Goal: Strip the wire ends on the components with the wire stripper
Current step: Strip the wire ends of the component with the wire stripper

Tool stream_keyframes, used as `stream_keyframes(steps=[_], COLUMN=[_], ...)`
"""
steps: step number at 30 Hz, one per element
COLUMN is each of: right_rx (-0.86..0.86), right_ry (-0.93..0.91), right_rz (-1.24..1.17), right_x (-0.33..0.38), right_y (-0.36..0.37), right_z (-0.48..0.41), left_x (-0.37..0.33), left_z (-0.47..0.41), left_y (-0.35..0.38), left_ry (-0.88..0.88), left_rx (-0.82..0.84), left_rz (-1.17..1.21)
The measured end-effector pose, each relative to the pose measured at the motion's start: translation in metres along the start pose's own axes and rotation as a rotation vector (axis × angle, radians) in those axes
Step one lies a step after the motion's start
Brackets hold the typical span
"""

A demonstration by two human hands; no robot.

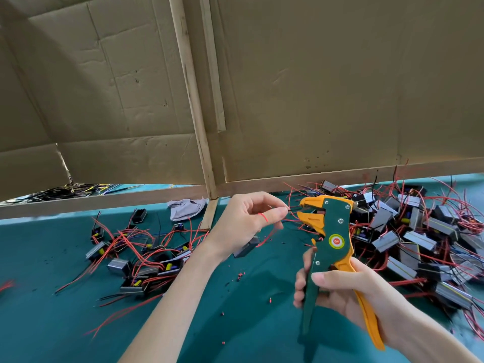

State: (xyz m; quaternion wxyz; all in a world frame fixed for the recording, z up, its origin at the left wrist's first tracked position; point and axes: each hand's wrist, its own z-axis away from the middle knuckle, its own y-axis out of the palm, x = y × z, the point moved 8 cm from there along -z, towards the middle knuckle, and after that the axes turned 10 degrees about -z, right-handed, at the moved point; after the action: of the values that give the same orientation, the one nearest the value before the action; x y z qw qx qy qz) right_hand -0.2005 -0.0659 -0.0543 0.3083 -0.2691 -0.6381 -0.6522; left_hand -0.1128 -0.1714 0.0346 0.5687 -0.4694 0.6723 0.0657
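Observation:
My right hand (pixel 340 292) grips the handles of a green and orange wire stripper (pixel 330 239), held upright with its jaws pointing left. My left hand (pixel 248 221) pinches a thin wire (pixel 291 210) between thumb and forefinger, and the wire's end lies in the stripper's jaws. A red wire (pixel 263 217) loops over my left fingers. A small grey component (pixel 246 247) hangs below my left hand, partly hidden by it.
A large pile of grey components with red wires (pixel 419 231) lies on the right of the green table (pixel 52 323). A smaller group (pixel 138 258) lies on the left. Bits of red insulation (pixel 239 276) dot the table. A cardboard wall (pixel 314 87) and crumpled cloth (pixel 186 208) stand behind.

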Motion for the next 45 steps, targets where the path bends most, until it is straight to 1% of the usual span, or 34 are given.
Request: stream_keyframes(steps=[6,14,20,23,25,26,27,29,30,32,33,35,37,39,42,45], right_rx=[0.039,0.053,0.004,0.000,-0.037,-0.058,-0.080,-0.146,-0.189,-0.231,-0.219,-0.172,-0.173,-0.176,-0.176,-0.179], right_ry=[-0.021,-0.025,-0.038,-0.037,-0.047,-0.057,-0.070,-0.090,-0.094,-0.091,-0.094,-0.114,-0.132,-0.148,-0.142,-0.141], right_rz=[0.103,0.148,0.235,0.262,0.261,0.256,0.253,0.276,0.298,0.318,0.288,0.168,0.085,0.049,0.021,0.019], right_x=[0.001,0.002,0.001,-0.001,-0.002,-0.002,-0.001,0.000,0.001,0.004,0.005,0.009,0.010,0.011,0.011,0.011], right_y=[0.003,0.008,0.008,0.008,0.006,0.005,0.004,0.000,-0.004,-0.008,-0.006,0.000,0.000,-0.002,-0.006,-0.008], right_z=[0.002,0.004,0.007,0.011,0.011,0.011,0.011,0.011,0.012,0.013,0.013,0.009,0.005,0.004,0.003,0.002], left_x=[-0.009,-0.008,-0.010,-0.007,-0.005,-0.003,0.000,0.004,0.005,0.006,0.007,0.012,0.016,0.021,0.030,0.038], left_z=[0.002,0.003,0.004,0.004,0.005,0.005,0.005,0.007,0.008,0.010,0.010,0.005,0.001,-0.001,-0.001,-0.002], left_y=[0.001,-0.001,-0.002,-0.004,-0.001,0.001,0.003,0.008,0.011,0.014,0.016,0.014,0.007,0.001,-0.004,0.000], left_ry=[0.018,-0.022,0.003,-0.012,-0.028,-0.044,-0.079,-0.170,-0.191,-0.186,-0.183,-0.181,-0.183,-0.183,-0.229,-0.265], left_rx=[0.004,0.043,0.115,0.130,0.150,0.162,0.179,0.234,0.262,0.285,0.273,0.188,0.089,0.030,-0.023,-0.015], left_rz=[-0.033,-0.062,-0.065,-0.076,-0.082,-0.020,0.112,0.450,0.546,0.554,0.520,0.446,0.370,0.342,0.288,0.272])
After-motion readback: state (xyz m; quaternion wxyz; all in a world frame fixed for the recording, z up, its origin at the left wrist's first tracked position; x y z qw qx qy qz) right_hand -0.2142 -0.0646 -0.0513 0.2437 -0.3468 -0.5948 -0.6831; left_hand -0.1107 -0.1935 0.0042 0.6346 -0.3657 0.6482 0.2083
